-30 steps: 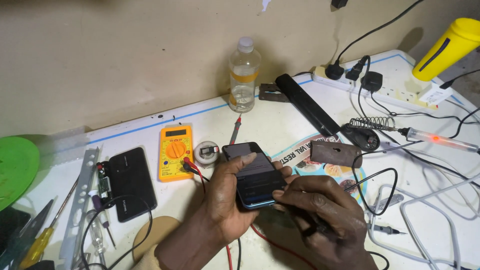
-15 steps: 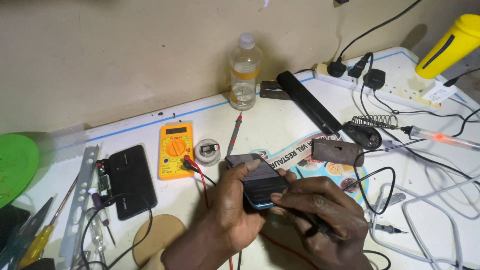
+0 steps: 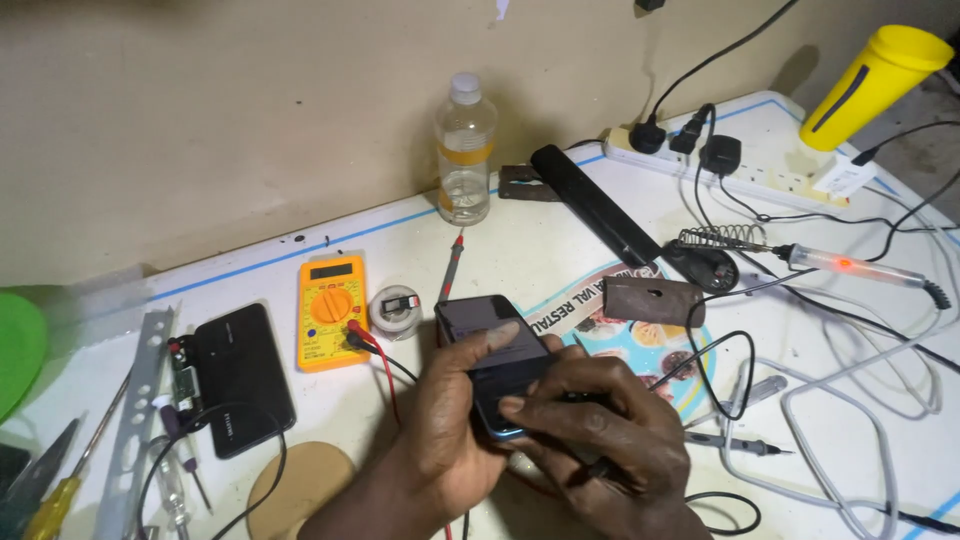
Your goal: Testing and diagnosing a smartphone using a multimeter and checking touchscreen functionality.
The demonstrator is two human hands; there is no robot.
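Both hands hold a dark smartphone just above the white table, near the middle front. My left hand grips it from the left, thumb laid across the screen. My right hand wraps the phone's lower end, fingers pressed on its edge, with a thin dark tool between the fingers. Close behind the phone sit a yellow multimeter with red and black leads and a small round tin.
A second black phone lies at the left by a metal strip. A clear bottle, black bar, power strip, soldering iron on its stand, yellow torch and several cables crowd the back and right. Screwdrivers lie front left.
The phone and both hands have shifted slightly toward me and lower; the right fingers now cover more of the phone's lower end.
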